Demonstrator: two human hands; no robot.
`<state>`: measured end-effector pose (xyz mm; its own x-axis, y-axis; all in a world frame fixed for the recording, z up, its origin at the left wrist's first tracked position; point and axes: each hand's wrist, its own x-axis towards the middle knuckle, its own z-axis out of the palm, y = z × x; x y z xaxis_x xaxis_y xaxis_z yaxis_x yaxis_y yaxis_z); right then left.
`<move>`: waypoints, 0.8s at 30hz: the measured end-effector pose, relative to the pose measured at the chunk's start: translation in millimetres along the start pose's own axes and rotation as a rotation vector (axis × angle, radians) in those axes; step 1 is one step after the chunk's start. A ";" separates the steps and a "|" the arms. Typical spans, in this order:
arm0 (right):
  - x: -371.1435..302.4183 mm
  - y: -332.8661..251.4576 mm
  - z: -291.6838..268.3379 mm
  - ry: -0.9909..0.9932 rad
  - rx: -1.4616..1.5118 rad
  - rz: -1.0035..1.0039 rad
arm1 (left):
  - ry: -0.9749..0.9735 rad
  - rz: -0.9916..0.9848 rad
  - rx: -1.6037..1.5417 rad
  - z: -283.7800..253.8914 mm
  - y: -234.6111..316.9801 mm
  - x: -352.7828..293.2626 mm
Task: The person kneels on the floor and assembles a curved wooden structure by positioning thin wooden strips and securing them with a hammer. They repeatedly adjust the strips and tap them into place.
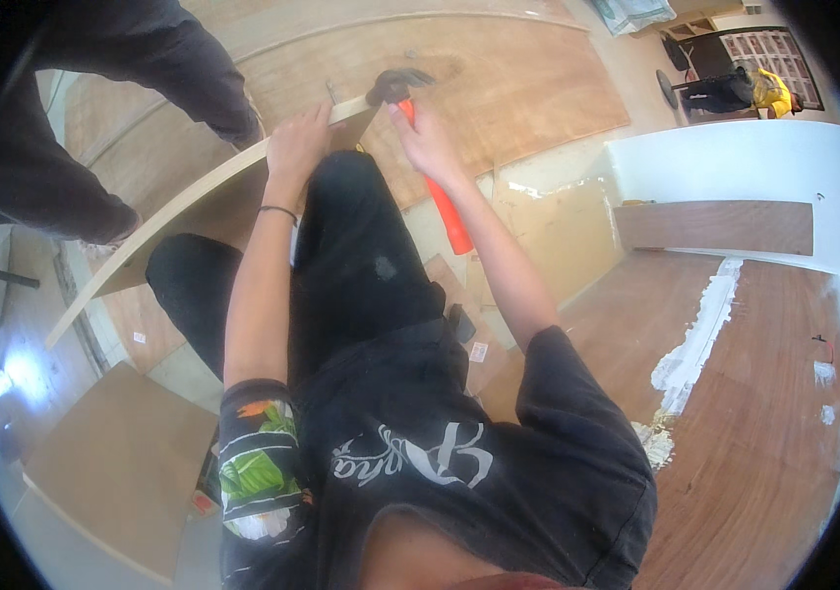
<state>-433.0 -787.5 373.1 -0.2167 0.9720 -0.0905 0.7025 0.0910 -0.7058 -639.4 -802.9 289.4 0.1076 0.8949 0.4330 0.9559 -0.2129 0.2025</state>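
Dark trousers [179, 74] of another person stand at far left, just beside the wooden panel [209, 216] that you have standing on edge, slanting up toward the picture's middle. Your left hand [299, 143] is clasped over the panel's upper edge near its far end, seemingly to steady it. Just right of those fingers sits the dark head of the hammer [447, 211], at the panel's far corner; you can't tell from here whether it touches. Your right hand [425, 141] is closed high on the orange handle, close below the head, the rest trailing back beside your forearm. You seem to be hammering or lining up at that corner; the next move likely calls for a firm panel and left fingers well clear.
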 end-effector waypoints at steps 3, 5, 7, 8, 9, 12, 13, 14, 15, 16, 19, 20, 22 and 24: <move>4.6 3.0 4.2 0.004 0.008 -0.006 | -0.032 -0.032 0.027 -0.5 1.1 -0.2; 8.7 5.4 8.2 0.113 0.054 -0.121 | -0.072 -0.060 0.032 1.1 1.3 0.3; 9.4 8.3 9.7 0.084 0.109 -0.084 | -0.084 -0.068 0.037 2.9 0.9 -1.5; 10.3 9.8 7.6 0.007 0.133 0.008 | -0.071 -0.050 0.036 4.2 0.3 -1.1; 11.1 11.1 4.5 -0.030 0.164 0.082 | -0.049 -0.030 0.031 5.5 -0.4 -0.4; 12.7 11.1 2.6 0.011 0.106 0.028 | 0.017 -0.020 -0.007 8.5 -1.7 -1.3; 13.2 10.9 1.8 0.001 0.108 0.033 | 0.025 -0.027 -0.001 9.2 -1.7 -1.7; 13.5 10.5 1.2 -0.032 0.103 0.081 | 0.002 -0.034 -0.003 9.6 -2.0 -1.7; 14.0 10.2 0.8 -0.052 0.102 0.129 | -0.024 -0.037 -0.009 9.8 -1.8 -1.6; 14.2 10.1 1.3 -0.042 0.087 0.117 | -0.012 -0.040 0.000 10.0 -1.8 -1.7; 14.6 11.1 3.2 -0.010 0.042 0.063 | -0.006 -0.043 -0.006 9.5 -1.7 -1.0; 15.1 11.9 4.3 -0.018 0.016 0.025 | -0.008 -0.046 -0.017 9.6 -1.6 -0.7; 15.3 12.8 7.0 -0.012 0.006 -0.029 | -0.007 -0.050 -0.028 8.7 -1.5 -0.4; 14.2 13.3 9.8 -0.006 0.022 -0.022 | -0.016 -0.056 -0.040 7.9 -1.0 -0.6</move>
<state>-433.4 -774.6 355.5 -0.2359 0.9686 -0.0791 0.6828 0.1073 -0.7227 -638.2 -800.1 282.0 0.0591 0.9117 0.4065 0.9488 -0.1778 0.2609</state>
